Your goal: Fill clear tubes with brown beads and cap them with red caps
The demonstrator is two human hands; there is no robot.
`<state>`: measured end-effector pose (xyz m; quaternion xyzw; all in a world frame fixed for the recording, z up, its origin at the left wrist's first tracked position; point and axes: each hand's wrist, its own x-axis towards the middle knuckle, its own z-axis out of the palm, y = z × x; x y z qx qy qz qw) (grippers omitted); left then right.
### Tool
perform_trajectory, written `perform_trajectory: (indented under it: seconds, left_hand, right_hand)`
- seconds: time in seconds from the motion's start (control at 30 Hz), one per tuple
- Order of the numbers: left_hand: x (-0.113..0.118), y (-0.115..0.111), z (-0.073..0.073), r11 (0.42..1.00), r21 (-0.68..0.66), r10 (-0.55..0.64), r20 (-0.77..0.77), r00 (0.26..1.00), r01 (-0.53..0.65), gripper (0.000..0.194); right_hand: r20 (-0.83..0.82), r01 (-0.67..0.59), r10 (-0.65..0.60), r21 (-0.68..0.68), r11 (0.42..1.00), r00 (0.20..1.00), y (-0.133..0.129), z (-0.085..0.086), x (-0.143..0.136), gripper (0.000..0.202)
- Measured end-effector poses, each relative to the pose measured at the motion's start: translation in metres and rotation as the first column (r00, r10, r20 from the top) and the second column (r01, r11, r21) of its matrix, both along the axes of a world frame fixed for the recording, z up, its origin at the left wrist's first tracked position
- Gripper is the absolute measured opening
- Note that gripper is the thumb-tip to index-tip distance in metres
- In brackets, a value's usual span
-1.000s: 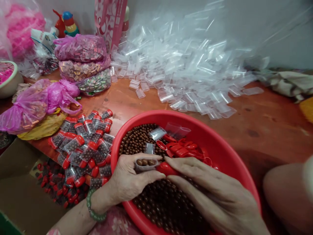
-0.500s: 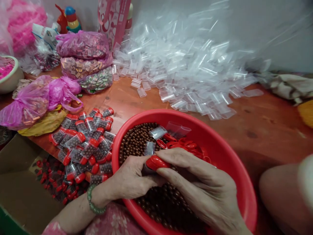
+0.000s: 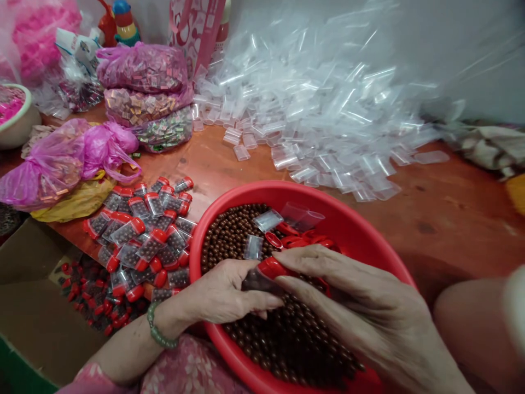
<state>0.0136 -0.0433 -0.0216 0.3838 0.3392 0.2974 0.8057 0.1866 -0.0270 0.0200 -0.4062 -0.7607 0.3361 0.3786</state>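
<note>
Over a red basin (image 3: 198, 241), my left hand (image 3: 227, 295) grips a small clear container (image 3: 257, 280) with dark contents. My right hand (image 3: 365, 306) has its thumb and fingertips on the container's red cap (image 3: 274, 267). The palm side of the right hand is hidden. Below both hands, the basin holds many shiny brown beads (image 3: 232, 224). Loose red caps (image 3: 289, 242) and a few clear plastic sleeves (image 3: 268, 220) lie on the beads, partly covered by the right hand.
Left of the basin lies a heap of filled, red-capped containers (image 3: 139, 235), beside a cardboard box (image 3: 28, 290) with more inside. A big pile of clear sleeves (image 3: 320, 126) spreads along the wall. Tied pink bags (image 3: 143, 68) stand at the back left. A knee (image 3: 471, 312) is at right.
The container has tilted so more of its clear, dark-filled body shows. My right hand has shifted right and opened slightly around the cap. The view has shifted a little.
</note>
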Motion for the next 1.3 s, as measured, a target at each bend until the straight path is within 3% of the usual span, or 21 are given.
perform_trajectory:
  seconds: [0.1,0.27,0.33,0.5,0.7,0.93,1.17,1.3]
  left_hand:
    - [-0.003,0.002,0.002,1.0,-0.026,0.008,0.063,0.998,-0.007,0.026]
    - [-0.007,0.004,0.001,0.998,-0.018,-0.055,0.117,0.992,0.058,0.015]
    - [-0.007,0.004,-0.001,0.997,-0.009,-0.071,0.13,0.989,0.073,0.014]
    - [-0.007,0.006,-0.003,0.998,-0.003,-0.059,0.122,0.991,0.06,0.023]
    - [-0.01,0.007,-0.003,0.991,-0.008,-0.129,0.124,0.984,0.131,0.035]
    - [-0.009,0.007,-0.004,0.991,0.004,-0.132,0.154,0.979,0.133,0.044]
    - [-0.008,0.006,-0.01,0.993,-0.07,-0.081,0.216,0.973,0.098,0.045]
    - [-0.008,0.007,-0.01,0.998,-0.05,-0.034,0.243,0.969,0.047,0.04]
  right_hand:
    - [-0.009,0.036,-0.036,-0.087,0.996,0.999,0.004,-0.001,0.001,0.017]
    - [-0.086,0.065,-0.094,-0.291,0.954,0.992,0.011,-0.006,0.001,0.013]
    - [-0.071,0.069,-0.093,-0.295,0.953,0.993,0.01,-0.005,0.001,0.013]
    - [0.024,0.056,-0.053,-0.143,0.988,0.998,0.006,0.005,0.0,0.015]
    - [-0.096,0.077,-0.121,-0.374,0.924,0.988,0.008,-0.003,0.0,0.013]
    - [-0.003,-0.006,0.006,-0.273,0.962,1.0,0.013,0.006,0.006,0.011]
    - [0.069,0.034,-0.021,-0.19,0.981,0.997,0.018,0.015,0.025,0.015]
    - [0.051,0.095,-0.086,-0.236,0.967,0.995,0.015,0.013,0.025,0.014]
